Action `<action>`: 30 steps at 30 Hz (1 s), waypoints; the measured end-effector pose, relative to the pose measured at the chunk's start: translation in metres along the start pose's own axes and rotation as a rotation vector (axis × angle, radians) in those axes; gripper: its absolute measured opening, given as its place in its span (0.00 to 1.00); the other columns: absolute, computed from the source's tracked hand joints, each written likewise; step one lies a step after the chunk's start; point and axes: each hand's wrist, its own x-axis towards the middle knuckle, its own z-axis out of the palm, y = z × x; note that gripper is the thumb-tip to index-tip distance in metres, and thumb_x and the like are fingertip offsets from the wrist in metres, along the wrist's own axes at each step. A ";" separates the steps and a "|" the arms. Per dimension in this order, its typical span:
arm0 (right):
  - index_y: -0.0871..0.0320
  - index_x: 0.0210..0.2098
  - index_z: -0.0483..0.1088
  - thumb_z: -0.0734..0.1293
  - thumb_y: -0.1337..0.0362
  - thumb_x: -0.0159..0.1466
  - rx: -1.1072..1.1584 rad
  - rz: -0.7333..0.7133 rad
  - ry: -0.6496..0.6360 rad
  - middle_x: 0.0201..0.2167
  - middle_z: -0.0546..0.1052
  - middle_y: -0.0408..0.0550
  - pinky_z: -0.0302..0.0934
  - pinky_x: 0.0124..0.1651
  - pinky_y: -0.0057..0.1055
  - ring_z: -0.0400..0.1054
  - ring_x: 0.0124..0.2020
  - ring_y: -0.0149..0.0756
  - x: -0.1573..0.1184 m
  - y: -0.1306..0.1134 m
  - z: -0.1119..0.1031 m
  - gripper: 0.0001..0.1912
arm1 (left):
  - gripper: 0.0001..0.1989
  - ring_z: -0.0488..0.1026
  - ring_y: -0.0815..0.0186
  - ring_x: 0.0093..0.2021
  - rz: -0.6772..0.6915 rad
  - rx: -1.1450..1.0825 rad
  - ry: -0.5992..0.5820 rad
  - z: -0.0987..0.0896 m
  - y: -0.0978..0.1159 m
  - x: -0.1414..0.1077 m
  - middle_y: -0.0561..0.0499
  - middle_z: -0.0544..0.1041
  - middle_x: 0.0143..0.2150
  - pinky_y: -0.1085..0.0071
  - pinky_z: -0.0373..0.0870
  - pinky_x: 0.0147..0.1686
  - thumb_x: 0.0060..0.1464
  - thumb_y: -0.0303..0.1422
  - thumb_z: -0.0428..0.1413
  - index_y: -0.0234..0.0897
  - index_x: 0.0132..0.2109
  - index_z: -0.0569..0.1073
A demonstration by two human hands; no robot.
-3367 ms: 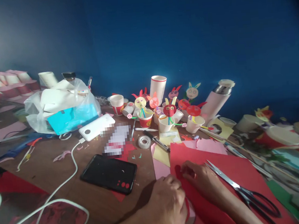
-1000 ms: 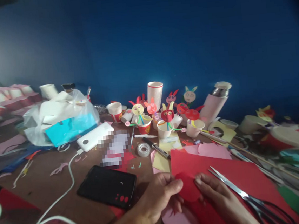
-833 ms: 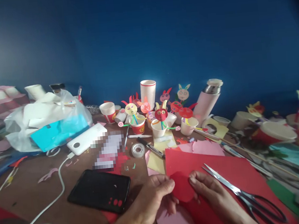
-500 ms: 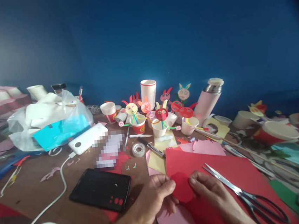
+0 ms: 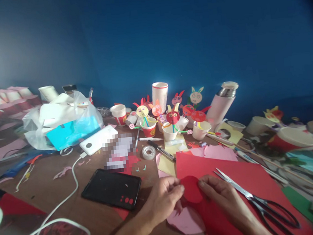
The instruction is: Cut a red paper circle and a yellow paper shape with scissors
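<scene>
Between my two hands is a round red paper disc, pinched at its opposite edges. My left hand grips the left edge with thumb and fingers; my right hand has its thumb and fingertips on the right edge. Beneath lies a large sheet of red paper, and a pink paper piece sits under my left hand. Scissors with black handles rest on the red sheet, right of my right hand, their blades slightly apart.
Paper cups with paper-face figures stand at the back, near a tilted pink thermos. Left of my hands are a black phone case, a white power bank with its cable, a tape roll and a stuffed plastic bag.
The view has shifted slightly, so the table's things appear further right. Both hands keep their hold on the red paper disc, which looks turned a little. Part of another person's hand now shows at far left.
</scene>
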 end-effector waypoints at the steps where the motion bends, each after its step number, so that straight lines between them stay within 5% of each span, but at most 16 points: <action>1: 0.57 0.23 0.62 0.59 0.52 0.63 -0.052 -0.004 0.008 0.19 0.62 0.38 0.52 0.26 0.25 0.56 0.23 0.30 0.000 0.000 0.000 0.17 | 0.13 0.65 0.72 0.20 0.064 0.107 0.078 -0.003 0.001 -0.004 0.52 0.71 0.23 0.78 0.59 0.20 0.53 0.39 0.51 0.32 0.35 0.71; 3: 0.57 0.25 0.65 0.59 0.53 0.63 -0.156 -0.022 0.025 0.21 0.66 0.40 0.53 0.27 0.26 0.60 0.25 0.32 0.000 0.001 -0.001 0.16 | 0.12 0.70 0.69 0.28 0.253 0.341 0.281 -0.009 0.002 -0.015 0.49 0.74 0.30 0.76 0.64 0.27 0.55 0.35 0.50 0.34 0.42 0.72; 5: 0.56 0.28 0.68 0.59 0.53 0.62 -0.241 -0.036 0.039 0.24 0.72 0.43 0.56 0.30 0.27 0.64 0.28 0.35 0.000 0.003 -0.001 0.16 | 0.11 0.72 0.67 0.34 0.468 0.548 0.359 -0.010 -0.003 -0.026 0.47 0.76 0.34 0.74 0.67 0.34 0.57 0.31 0.48 0.35 0.42 0.73; 10: 0.56 0.34 0.71 0.57 0.53 0.63 -0.413 -0.059 0.085 0.28 0.78 0.47 0.59 0.32 0.30 0.70 0.30 0.40 0.003 0.008 0.000 0.16 | 0.10 0.72 0.65 0.35 1.012 0.858 0.307 0.012 -0.037 -0.034 0.48 0.77 0.34 0.71 0.67 0.38 0.57 0.31 0.46 0.35 0.38 0.72; 12: 0.56 0.35 0.71 0.56 0.54 0.63 -0.436 -0.074 0.095 0.28 0.78 0.47 0.60 0.33 0.30 0.71 0.31 0.40 0.004 0.009 -0.001 0.16 | 0.11 0.73 0.65 0.37 1.103 1.008 0.287 0.021 -0.050 -0.029 0.50 0.78 0.37 0.71 0.66 0.36 0.58 0.36 0.47 0.36 0.35 0.71; 21: 0.55 0.31 0.67 0.58 0.54 0.63 -0.331 -0.054 0.195 0.20 0.71 0.40 0.58 0.27 0.25 0.65 0.24 0.33 0.008 0.000 -0.013 0.13 | 0.24 0.71 0.65 0.40 1.109 1.225 0.346 0.022 -0.066 -0.012 0.50 0.77 0.40 0.68 0.61 0.37 0.59 0.50 0.41 0.35 0.38 0.72; 27: 0.55 0.31 0.65 0.58 0.54 0.63 -0.262 -0.054 0.167 0.21 0.69 0.40 0.59 0.28 0.25 0.64 0.24 0.32 0.008 0.001 -0.012 0.13 | 0.12 0.70 0.68 0.37 1.171 1.171 0.575 0.032 -0.075 -0.002 0.54 0.77 0.35 0.68 0.59 0.43 0.60 0.28 0.45 0.38 0.34 0.72; 30: 0.55 0.30 0.65 0.57 0.54 0.63 -0.280 -0.081 0.145 0.22 0.70 0.40 0.59 0.28 0.24 0.64 0.24 0.32 0.006 0.000 -0.011 0.12 | 0.12 0.69 0.68 0.34 1.206 1.157 0.611 0.032 -0.075 0.005 0.53 0.76 0.32 0.68 0.60 0.42 0.58 0.25 0.45 0.37 0.33 0.72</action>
